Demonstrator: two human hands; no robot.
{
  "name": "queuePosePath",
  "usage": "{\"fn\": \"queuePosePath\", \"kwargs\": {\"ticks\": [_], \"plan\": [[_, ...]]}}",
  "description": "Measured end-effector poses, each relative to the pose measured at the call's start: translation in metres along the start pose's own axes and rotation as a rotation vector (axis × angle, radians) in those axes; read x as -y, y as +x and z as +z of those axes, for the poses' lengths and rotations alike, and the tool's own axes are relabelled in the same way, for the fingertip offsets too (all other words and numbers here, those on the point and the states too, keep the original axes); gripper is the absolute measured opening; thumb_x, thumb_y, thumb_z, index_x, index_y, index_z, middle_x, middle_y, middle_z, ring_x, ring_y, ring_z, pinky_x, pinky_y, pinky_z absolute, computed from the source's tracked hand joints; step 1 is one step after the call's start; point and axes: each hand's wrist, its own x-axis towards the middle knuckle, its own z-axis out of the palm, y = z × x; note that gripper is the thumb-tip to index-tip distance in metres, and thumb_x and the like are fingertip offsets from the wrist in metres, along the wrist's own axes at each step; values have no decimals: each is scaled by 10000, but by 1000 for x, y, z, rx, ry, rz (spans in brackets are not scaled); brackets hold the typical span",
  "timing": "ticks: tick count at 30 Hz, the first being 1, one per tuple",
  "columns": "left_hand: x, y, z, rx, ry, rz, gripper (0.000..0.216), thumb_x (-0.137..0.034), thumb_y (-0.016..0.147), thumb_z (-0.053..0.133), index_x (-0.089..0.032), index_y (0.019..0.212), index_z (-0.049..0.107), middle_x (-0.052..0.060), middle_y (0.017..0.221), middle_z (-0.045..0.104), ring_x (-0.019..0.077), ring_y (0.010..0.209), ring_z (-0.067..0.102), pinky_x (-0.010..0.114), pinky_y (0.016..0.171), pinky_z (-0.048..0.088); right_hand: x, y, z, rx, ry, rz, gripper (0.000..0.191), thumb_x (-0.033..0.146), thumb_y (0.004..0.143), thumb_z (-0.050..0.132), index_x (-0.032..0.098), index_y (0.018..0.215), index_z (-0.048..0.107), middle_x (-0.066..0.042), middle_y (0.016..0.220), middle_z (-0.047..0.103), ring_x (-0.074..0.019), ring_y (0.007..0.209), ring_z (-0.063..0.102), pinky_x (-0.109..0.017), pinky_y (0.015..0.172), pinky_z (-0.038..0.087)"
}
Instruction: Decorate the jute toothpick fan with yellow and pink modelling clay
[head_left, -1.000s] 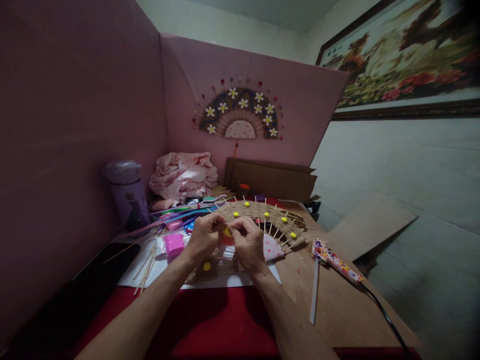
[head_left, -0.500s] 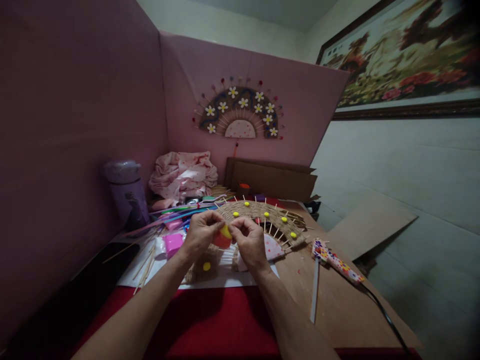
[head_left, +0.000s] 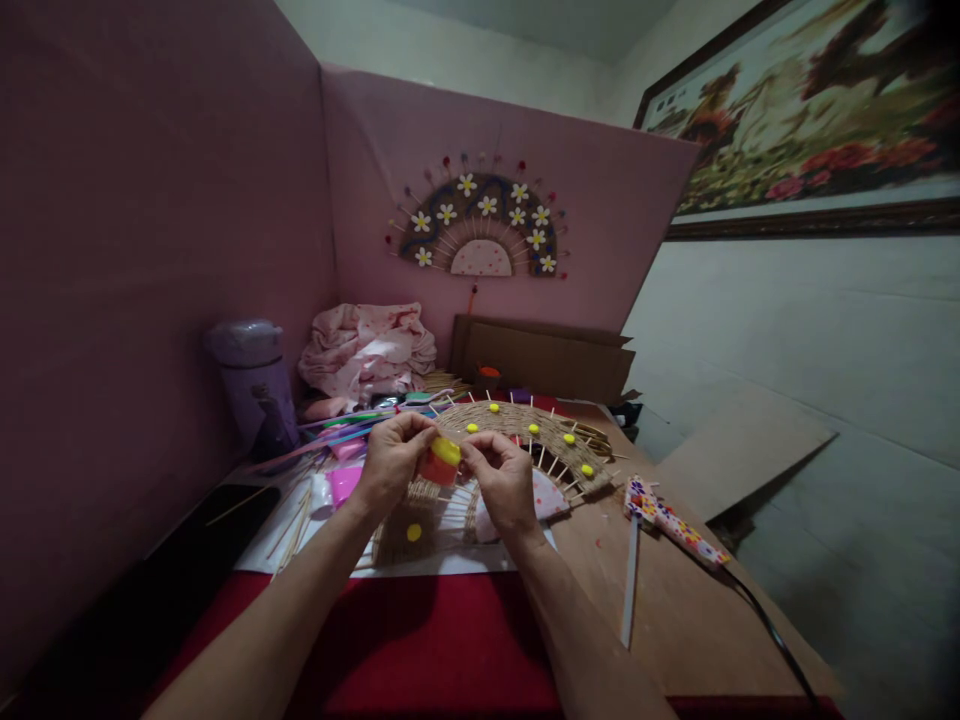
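Note:
A small packet (head_left: 445, 456), yellow in its upper part and orange-red below, is between my two hands; the yellow looks like soft modelling clay. My left hand (head_left: 391, 462) pinches its left edge between thumb and fingers. On the other side, my right hand (head_left: 501, 482) has its fingertips pressed together at the packet's right edge. Beneath and behind them lies a fan-shaped piece wound with twine (head_left: 551, 427), with thin sticks poking out and several yellow dots on it. One yellow dot (head_left: 413, 532) shows on its near left part. My hands partly hide the fan's middle.
On the right rests a flower-patterned glue gun (head_left: 671, 525) with a black cable. Pink packs (head_left: 346, 484), sticks and coloured strips lie at the left, near a purple bottle (head_left: 259, 395). Cardboard (head_left: 544, 358) leans behind. A finished-looking flowered fan (head_left: 480, 225) hangs on the pink panel.
My left hand has shifted slightly left, away from the right one. More of the packet's yellow part shows between the fingertips now.

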Motion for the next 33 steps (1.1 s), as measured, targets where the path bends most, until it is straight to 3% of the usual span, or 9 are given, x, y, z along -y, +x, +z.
{"fn": "queuePosePath", "kwargs": {"ticks": [4,7,13,18,21,25,29,33], "plan": [[3,-2,2,-11,-11,10,258,-316,590,796,-132,611,616,-52,460,521,31,355,361,166,340,235,-4,0,-2,-54,-71,-104,162,303,747,661,173,661,619,2,636,578,-130,583,534,-268,581,448],[2,-3,3,41,-2,-18,277,-355,621,790,-133,661,628,-47,488,537,40,361,373,172,343,247,-4,0,-4,-84,-47,-97,168,309,750,660,174,660,616,6,639,568,-125,578,518,-264,570,436],[3,1,0,137,79,41,276,-323,570,836,-122,666,671,8,601,630,98,544,538,210,531,431,-1,1,-2,-19,9,-66,196,341,737,697,173,683,611,7,651,572,-119,574,514,-254,557,430],[10,0,0,120,137,76,246,-313,579,814,-122,580,659,6,555,597,95,533,493,213,524,390,-3,-1,0,37,-83,-72,207,364,762,684,180,705,608,-6,666,580,-132,588,519,-255,543,427],[11,-2,3,115,119,47,245,-305,564,816,-129,567,645,2,548,590,96,526,490,215,511,386,-5,0,-2,-6,-189,-127,204,327,775,651,182,646,585,-8,660,560,-134,605,508,-255,554,416],[5,-2,4,110,49,-24,251,-336,593,796,-134,657,662,-13,548,591,78,470,457,207,463,354,-6,2,-4,-115,-110,-64,204,366,757,654,180,696,595,1,651,563,-128,581,497,-255,545,418],[1,-1,1,58,14,-28,264,-344,587,792,-137,636,636,-36,504,546,60,432,406,194,417,285,-6,3,-2,-34,-6,-9,255,407,721,696,174,787,616,-4,687,603,-126,570,510,-247,515,416],[3,-2,0,96,-10,-45,258,-328,579,797,-136,660,645,-29,548,567,60,463,421,188,421,280,-4,2,-2,0,-78,-38,210,365,739,679,175,685,611,15,604,540,-110,541,453,-233,489,361]]}}
